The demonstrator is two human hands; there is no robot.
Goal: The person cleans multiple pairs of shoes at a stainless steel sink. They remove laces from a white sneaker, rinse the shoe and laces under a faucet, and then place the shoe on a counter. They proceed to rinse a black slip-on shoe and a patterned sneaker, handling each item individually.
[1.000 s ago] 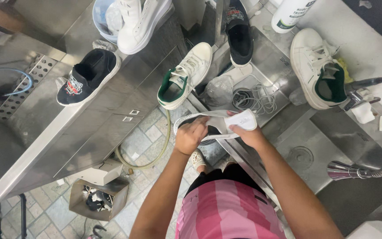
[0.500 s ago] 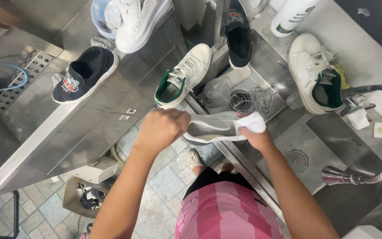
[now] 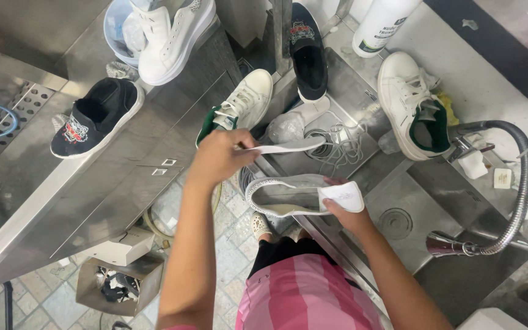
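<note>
White cylinder bottle (image 3: 381, 23) with a dark-green label band stands at the top of the counter, just beside the right-hand white sneaker (image 3: 412, 107). Small square white tag (image 3: 502, 178) lies by the hose. Open cardboard box (image 3: 112, 283) on the tiled floor, lower left, dark jumbled stuff inside; can't tell what.

Pale blue basin (image 3: 119, 30) at top left holds a chunky white platform sneaker (image 3: 170, 35), which sticks out over the rim. Steel sink tray (image 3: 362, 98) in the middle holds a tangle of grey-white laces (image 3: 337, 143), a crumpled clear plastic bag (image 3: 286, 127), and a black slip-on (image 3: 308, 54) leaning on its upper edge. Lower sink basin (image 3: 435, 201) has a round drain and a flexible metal spray hose (image 3: 508, 201) arching over it.

Left hand (image 3: 218, 157) pinches a thin white insole (image 3: 288, 147), held flat, long axis running left-right, free end pointing right over the tray edge. Right hand (image 3: 344, 208) grips the heel end of a grey slip-on shoe (image 3: 282, 197), thumb on its folded white heel tab. Shoe sits opening-up just below the insole, apart from it, long axis also left-right, toe pointing left, hanging over the counter edge above the floor.

Another black slip-on (image 3: 93, 116) on the left steel surface, and a white sneaker with green lining (image 3: 239, 110) beside the tray.
</note>
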